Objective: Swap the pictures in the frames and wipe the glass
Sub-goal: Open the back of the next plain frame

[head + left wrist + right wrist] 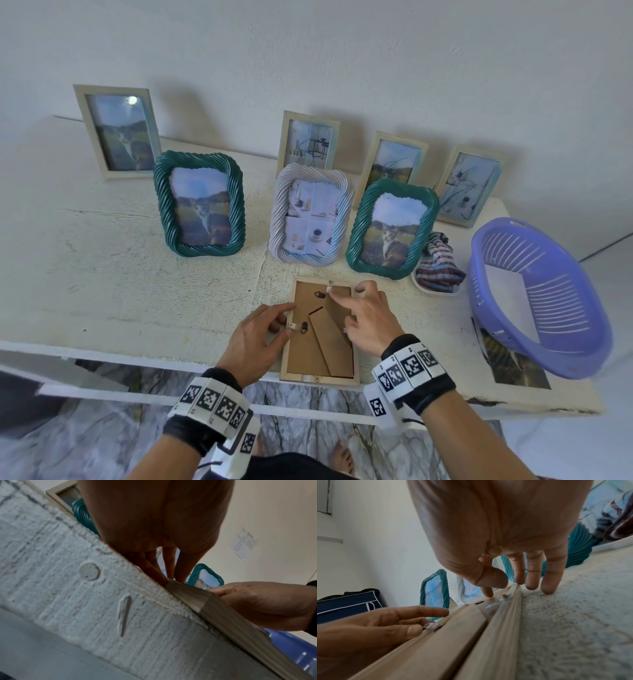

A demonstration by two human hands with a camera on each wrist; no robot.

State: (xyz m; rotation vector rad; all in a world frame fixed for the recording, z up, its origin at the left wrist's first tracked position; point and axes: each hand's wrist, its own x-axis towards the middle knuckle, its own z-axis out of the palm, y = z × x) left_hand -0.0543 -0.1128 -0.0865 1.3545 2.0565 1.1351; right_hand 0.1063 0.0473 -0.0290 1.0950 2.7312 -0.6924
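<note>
A pale wooden picture frame (pixel 305 353) lies face down at the table's front edge, its brown backing board and folded stand facing up. My left hand (pixel 286 323) is at the frame's left side, where thumb and a finger pinch the small metal side tab (pixel 429 625); its forefinger points straight ahead. My right hand (pixel 342 305) reaches over the frame's far right corner. Its straight forefinger presses the backing beside the top tab (pixel 505 596), and the other fingers (pixel 546 585) rest on the table (pixel 573 615). The glass and picture are hidden underneath.
Two green twisted frames (pixel 200 205) (pixel 390 229) and a white one (pixel 310 216) stand just behind, with several pale frames (pixel 118 128) at the wall. A striped cloth (pixel 438 263) and a purple basket (pixel 537 298) over a loose print (pixel 513 363) sit right.
</note>
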